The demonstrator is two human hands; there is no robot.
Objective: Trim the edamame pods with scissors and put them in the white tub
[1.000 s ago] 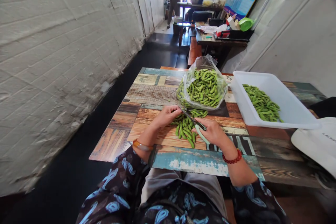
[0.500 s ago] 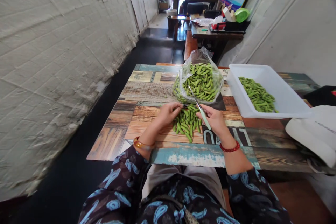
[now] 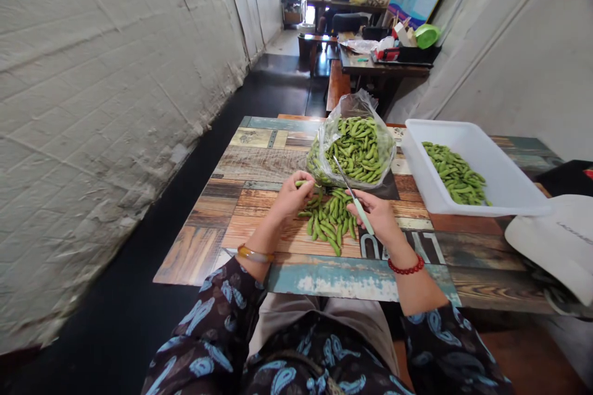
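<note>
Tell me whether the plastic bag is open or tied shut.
Open: the plastic bag has a wide mouth, with the green pods inside plainly showing.

Noted: shiny metal on scissors blade point(image 3: 341, 169); thin, glossy plastic in bag point(image 3: 367, 103); smooth plastic in tub point(image 3: 507, 182); wood-grain finish on tabletop point(image 3: 264, 163); rough, creased surface on wall point(image 3: 115, 86).

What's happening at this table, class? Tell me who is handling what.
The person's left hand pinches a green pod, while the right hand holds a pale-handled tool, probably scissors, over the table. A loose pile of pods lies between the hands. Just beyond it stands an open clear bag full of pods. To the right, a white tub holds more pods, with much of its floor bare.
</note>
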